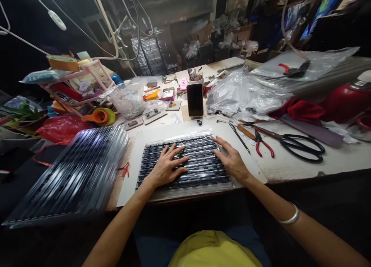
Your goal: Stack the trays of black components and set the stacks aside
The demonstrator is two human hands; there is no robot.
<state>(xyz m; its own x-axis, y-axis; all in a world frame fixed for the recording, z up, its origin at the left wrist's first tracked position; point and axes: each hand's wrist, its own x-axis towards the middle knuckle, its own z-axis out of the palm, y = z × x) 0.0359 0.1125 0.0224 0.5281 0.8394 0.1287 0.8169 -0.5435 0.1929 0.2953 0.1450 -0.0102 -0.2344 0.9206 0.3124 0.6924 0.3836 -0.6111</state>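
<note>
My left hand (168, 166) is resting on the clear tray (199, 162), fingers spread; my right hand (233, 162) is touching its right edge, thumb and fingers parted. The tray is lying along the front edge of the desk (278, 169). Its rows are looking mostly filled with dark strips (203, 147), so I am judging little is left there. It is looking ridged and glossy, and similar stacked trays (69, 174) are lying by the desk's front left corner

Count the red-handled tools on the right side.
2: red-handled pliers beside the big scissors, and another red-handled tool on the plastic sheeting behind. Others may be hidden.
</note>
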